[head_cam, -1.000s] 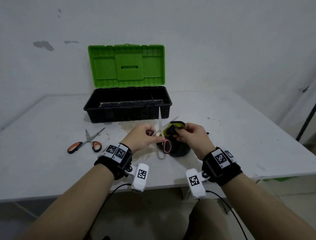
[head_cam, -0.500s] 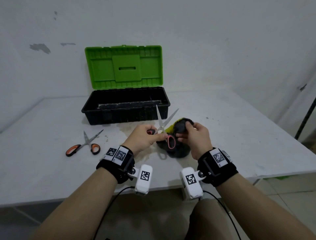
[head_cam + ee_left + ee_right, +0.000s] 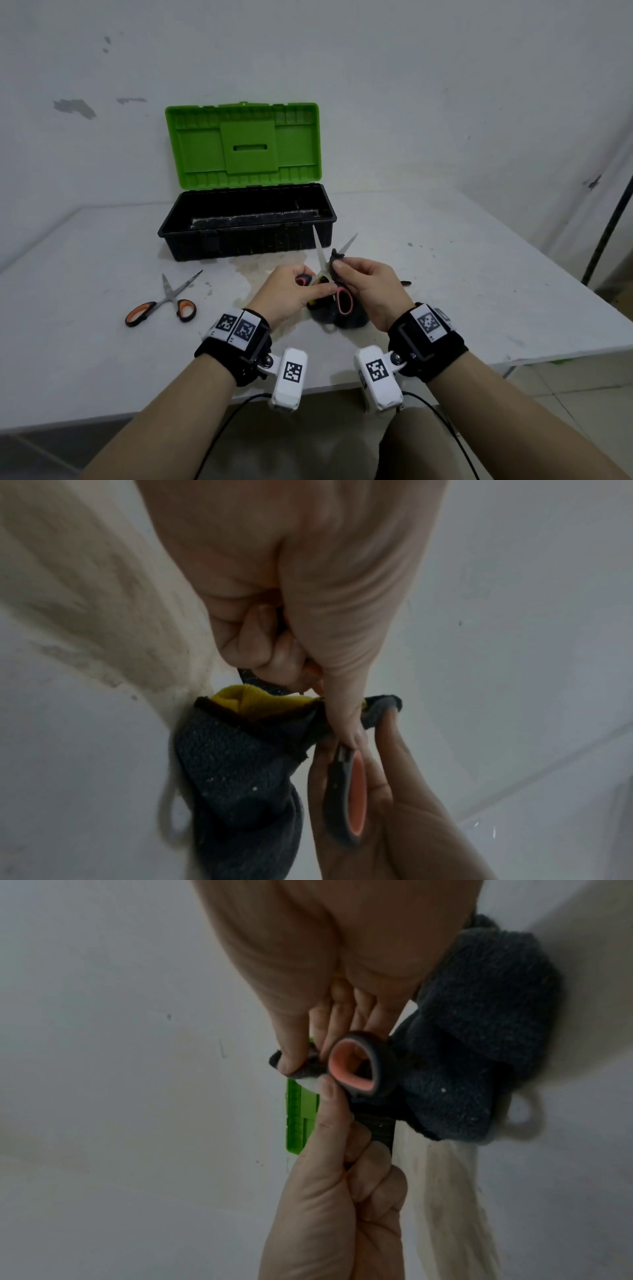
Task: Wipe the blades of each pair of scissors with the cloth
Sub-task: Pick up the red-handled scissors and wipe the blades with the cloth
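Grey-handled scissors point(image 3: 337, 274) splayed open, dark cloth point(image 3: 337, 255) pinched on one blade.

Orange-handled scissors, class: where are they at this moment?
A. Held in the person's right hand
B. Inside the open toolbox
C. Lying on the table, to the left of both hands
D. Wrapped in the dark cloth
C: the orange-handled scissors lie untouched on the table, blades apart, left of the left hand, which grips the pink-handled scissors while the right hand pinches the cloth on a blade.
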{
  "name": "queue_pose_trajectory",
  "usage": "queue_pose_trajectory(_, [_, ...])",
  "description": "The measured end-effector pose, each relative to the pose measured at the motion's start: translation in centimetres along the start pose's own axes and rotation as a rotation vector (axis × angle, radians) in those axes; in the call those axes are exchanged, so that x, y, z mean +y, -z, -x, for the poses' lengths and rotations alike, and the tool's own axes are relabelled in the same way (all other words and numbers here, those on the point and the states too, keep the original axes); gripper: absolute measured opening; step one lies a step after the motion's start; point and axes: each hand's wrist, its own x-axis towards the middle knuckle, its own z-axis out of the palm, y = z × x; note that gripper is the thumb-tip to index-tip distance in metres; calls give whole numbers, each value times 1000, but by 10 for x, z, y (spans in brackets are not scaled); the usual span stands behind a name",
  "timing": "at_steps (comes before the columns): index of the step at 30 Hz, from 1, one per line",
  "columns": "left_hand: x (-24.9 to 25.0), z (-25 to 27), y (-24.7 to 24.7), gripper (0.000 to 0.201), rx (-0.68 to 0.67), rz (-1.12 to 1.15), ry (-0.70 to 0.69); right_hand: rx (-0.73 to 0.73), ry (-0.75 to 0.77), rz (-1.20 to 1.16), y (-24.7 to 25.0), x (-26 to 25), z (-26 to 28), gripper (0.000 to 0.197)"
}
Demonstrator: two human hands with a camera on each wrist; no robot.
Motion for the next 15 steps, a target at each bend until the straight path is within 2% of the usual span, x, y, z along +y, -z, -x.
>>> queue_pose_trajectory(5, [2,3,-4,33,-1,0,-26,36,-85,80,-4,-2,-4,30])
queue_pose_trajectory(10, [-3,2,-2,40,-9,-59,1,60,-110,191,-5,0,-8,23])
queue_pose_trajectory(13, [-5,0,-3,48,-19,-85,16,90,-132,160,-6,6,-10,21])
queue_pose_trajectory(15, [-3,-1,-4,46,-22,-105,21,100,-159,77,-7,6,-11,18])
